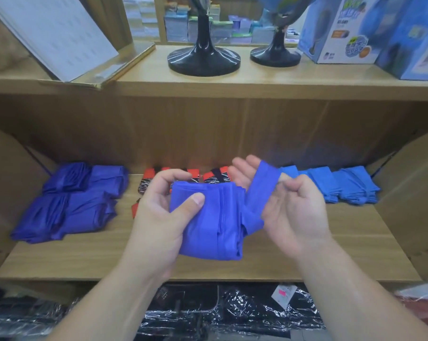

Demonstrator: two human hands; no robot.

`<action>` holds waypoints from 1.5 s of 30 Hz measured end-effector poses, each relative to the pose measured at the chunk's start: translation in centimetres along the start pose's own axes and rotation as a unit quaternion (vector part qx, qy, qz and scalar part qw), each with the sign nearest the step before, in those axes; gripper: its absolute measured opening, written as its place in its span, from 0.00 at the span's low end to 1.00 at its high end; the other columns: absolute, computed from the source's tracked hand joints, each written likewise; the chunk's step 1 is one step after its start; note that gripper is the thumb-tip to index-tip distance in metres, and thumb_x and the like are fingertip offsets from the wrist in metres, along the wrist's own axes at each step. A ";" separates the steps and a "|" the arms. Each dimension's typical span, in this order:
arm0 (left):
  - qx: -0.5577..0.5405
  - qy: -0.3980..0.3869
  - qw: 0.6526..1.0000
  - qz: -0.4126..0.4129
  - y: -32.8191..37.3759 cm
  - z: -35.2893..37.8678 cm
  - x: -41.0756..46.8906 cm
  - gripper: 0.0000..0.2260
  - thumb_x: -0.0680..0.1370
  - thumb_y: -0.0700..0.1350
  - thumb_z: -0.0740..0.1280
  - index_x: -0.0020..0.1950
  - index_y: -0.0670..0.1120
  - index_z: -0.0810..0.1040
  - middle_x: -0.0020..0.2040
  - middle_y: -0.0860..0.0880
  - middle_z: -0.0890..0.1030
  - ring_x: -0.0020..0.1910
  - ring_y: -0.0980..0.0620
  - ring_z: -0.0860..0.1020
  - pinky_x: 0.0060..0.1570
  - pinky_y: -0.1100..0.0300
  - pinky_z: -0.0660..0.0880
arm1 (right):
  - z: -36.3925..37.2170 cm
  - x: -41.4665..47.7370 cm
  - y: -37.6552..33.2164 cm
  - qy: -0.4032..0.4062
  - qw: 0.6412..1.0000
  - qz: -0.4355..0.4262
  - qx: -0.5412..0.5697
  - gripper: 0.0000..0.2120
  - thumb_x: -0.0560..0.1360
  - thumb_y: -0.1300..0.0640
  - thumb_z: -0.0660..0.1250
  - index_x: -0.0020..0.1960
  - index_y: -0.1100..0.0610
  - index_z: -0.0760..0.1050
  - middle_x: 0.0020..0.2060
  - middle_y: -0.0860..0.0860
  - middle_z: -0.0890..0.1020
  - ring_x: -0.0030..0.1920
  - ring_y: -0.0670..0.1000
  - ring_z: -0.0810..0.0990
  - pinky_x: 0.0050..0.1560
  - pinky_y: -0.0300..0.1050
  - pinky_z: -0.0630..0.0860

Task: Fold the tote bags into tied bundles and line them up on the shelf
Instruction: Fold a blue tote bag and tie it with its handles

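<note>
Tote in left hand, long axis near-far; strap slants up-right.

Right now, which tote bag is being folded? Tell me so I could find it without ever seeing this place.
Find the lower wooden shelf, below the two black stands. In front of its middle, the left hand grips a folded royal-blue tote bag while the right hand holds its strap. The other blue bags lie on the shelf; only this one is in hands.
</note>
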State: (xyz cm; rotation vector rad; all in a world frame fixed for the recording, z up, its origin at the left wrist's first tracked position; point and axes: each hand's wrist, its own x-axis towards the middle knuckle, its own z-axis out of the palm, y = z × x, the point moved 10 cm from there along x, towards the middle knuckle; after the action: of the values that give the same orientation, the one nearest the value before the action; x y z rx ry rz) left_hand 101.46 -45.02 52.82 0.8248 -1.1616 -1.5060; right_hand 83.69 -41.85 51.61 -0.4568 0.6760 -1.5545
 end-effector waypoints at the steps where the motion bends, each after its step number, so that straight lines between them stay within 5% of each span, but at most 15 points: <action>1: 0.016 0.001 1.000 0.012 0.2 0.1 -0.3 0.12 0.72 0.38 0.72 0.50 0.53 0.78 0.43 0.47 0.82 0.40 0.50 0.80 0.41 0.54 0.80 | 0.1 0.2 -0.5 0.000 1.000 -0.018 0.000 0.26 0.71 0.64 0.53 0.65 0.67 0.77 0.61 0.61 0.82 0.62 0.60 0.82 0.61 0.51 0.80; 4: 0.060 0.007 0.998 0.032 0.8 0.0 -0.4 0.15 0.75 0.32 0.72 0.51 0.51 0.77 0.40 0.49 0.83 0.38 0.51 0.80 0.40 0.54 0.81 | 0.2 -0.1 -2.1 0.000 0.995 -0.059 -0.078 0.26 0.74 0.76 0.51 0.57 0.59 0.83 0.60 0.53 0.84 0.57 0.58 0.85 0.44 0.45 0.83; 7: 0.088 0.003 0.996 0.012 0.2 -0.5 -0.1 0.15 0.76 0.34 0.72 0.52 0.52 0.76 0.39 0.48 0.83 0.37 0.50 0.80 0.39 0.50 0.80 | 0.2 -0.6 -2.4 -0.031 0.977 -0.065 -0.200 0.17 0.72 0.64 0.67 0.52 0.46 0.87 0.63 0.46 0.82 0.56 0.58 0.85 0.39 0.47 0.84; 9: 0.120 -0.016 0.993 0.006 -0.3 -0.3 -0.1 0.14 0.72 0.39 0.73 0.52 0.55 0.77 0.40 0.45 0.83 0.36 0.49 0.79 0.39 0.49 0.78 | -0.5 -0.8 -1.9 -0.042 0.955 -0.051 -0.289 0.17 0.70 0.59 0.68 0.53 0.43 0.86 0.64 0.44 0.81 0.54 0.57 0.86 0.38 0.49 0.84; 12: 0.164 -0.038 0.986 0.011 -0.3 0.0 -0.1 0.13 0.71 0.41 0.71 0.51 0.56 0.76 0.38 0.46 0.83 0.35 0.50 0.79 0.37 0.49 0.79 | -1.0 -1.1 -1.6 -0.051 0.933 -0.059 -0.350 0.18 0.71 0.59 0.70 0.59 0.48 0.83 0.65 0.45 0.81 0.56 0.55 0.85 0.46 0.47 0.83; 15: 0.188 -0.066 0.980 0.011 -0.4 0.5 0.2 0.13 0.71 0.42 0.71 0.51 0.56 0.76 0.38 0.48 0.82 0.36 0.51 0.79 0.39 0.48 0.79 | -0.2 -1.4 -2.2 -0.044 0.921 -0.105 -0.374 0.21 0.76 0.70 0.67 0.65 0.52 0.78 0.63 0.45 0.82 0.61 0.51 0.83 0.59 0.45 0.80; 19: 0.180 -0.098 0.979 -0.005 -1.0 1.7 0.2 0.13 0.72 0.42 0.71 0.53 0.56 0.76 0.40 0.46 0.82 0.38 0.50 0.79 0.40 0.49 0.78 | 0.5 -1.5 -2.7 -0.015 0.940 -0.155 -0.302 0.27 0.77 0.79 0.60 0.63 0.51 0.78 0.63 0.43 0.82 0.59 0.51 0.84 0.52 0.41 0.81; 22: 0.183 -0.102 0.978 0.012 -0.4 2.2 0.4 0.14 0.72 0.41 0.71 0.53 0.56 0.76 0.41 0.47 0.83 0.39 0.50 0.80 0.41 0.48 0.80 | 0.1 -1.4 -2.7 0.016 0.957 -0.143 -0.252 0.20 0.71 0.66 0.72 0.59 0.49 0.80 0.63 0.42 0.81 0.56 0.52 0.85 0.46 0.43 0.82; 25: 0.185 -0.094 0.978 0.020 0.2 1.9 0.8 0.15 0.72 0.41 0.71 0.53 0.57 0.76 0.41 0.46 0.83 0.39 0.49 0.80 0.41 0.46 0.79 | -0.5 -1.4 -2.1 -0.004 0.941 -0.108 -0.320 0.18 0.68 0.62 0.78 0.57 0.53 0.82 0.62 0.44 0.82 0.61 0.51 0.83 0.52 0.46 0.82; 33: 0.248 -0.153 0.957 -0.013 -1.2 2.3 0.7 0.19 0.75 0.37 0.72 0.59 0.55 0.73 0.42 0.42 0.84 0.37 0.41 0.81 0.42 0.37 0.79 | 0.2 -2.1 1.6 -0.121 0.871 -0.037 -0.475 0.24 0.70 0.60 0.74 0.66 0.54 0.78 0.68 0.44 0.78 0.67 0.41 0.76 0.60 0.42 0.78; 36: 0.279 -0.237 0.930 -0.042 -1.8 3.6 0.6 0.21 0.75 0.39 0.72 0.63 0.52 0.68 0.45 0.41 0.84 0.39 0.34 0.79 0.43 0.35 0.78 | 0.5 -1.9 2.7 -0.141 0.847 -0.013 -0.513 0.17 0.72 0.62 0.73 0.60 0.58 0.80 0.66 0.44 0.80 0.66 0.41 0.77 0.64 0.47 0.78; 38: 0.252 -0.270 0.927 -0.068 -1.9 4.2 0.4 0.19 0.75 0.38 0.72 0.59 0.51 0.68 0.44 0.38 0.83 0.35 0.40 0.76 0.39 0.41 0.76 | 1.0 -1.8 2.9 -0.149 0.848 -0.004 -0.509 0.14 0.71 0.61 0.73 0.56 0.57 0.80 0.60 0.44 0.82 0.62 0.43 0.80 0.62 0.47 0.78; 42: 0.169 -0.234 0.952 -0.105 -1.8 3.9 1.1 0.17 0.71 0.37 0.72 0.50 0.51 0.67 0.45 0.32 0.79 0.38 0.45 0.75 0.41 0.48 0.73 | 2.1 -1.3 1.8 -0.128 0.858 -0.029 -0.496 0.16 0.70 0.58 0.72 0.58 0.55 0.80 0.65 0.45 0.80 0.63 0.41 0.79 0.61 0.44 0.78; 45: 0.058 -0.135 0.982 -0.115 -1.4 2.3 1.9 0.15 0.66 0.38 0.72 0.50 0.48 0.73 0.42 0.40 0.81 0.36 0.45 0.77 0.38 0.54 0.71 | 1.7 -0.8 -0.3 -0.067 0.883 -0.086 -0.456 0.16 0.71 0.61 0.74 0.57 0.54 0.80 0.67 0.46 0.79 0.62 0.40 0.80 0.56 0.39 0.79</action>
State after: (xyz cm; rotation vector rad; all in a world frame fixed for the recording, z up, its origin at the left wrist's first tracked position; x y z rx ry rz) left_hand 98.48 -46.21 52.24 0.8752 -1.4014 -1.7961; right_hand 84.64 -41.26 53.19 -1.3425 1.2754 -1.2661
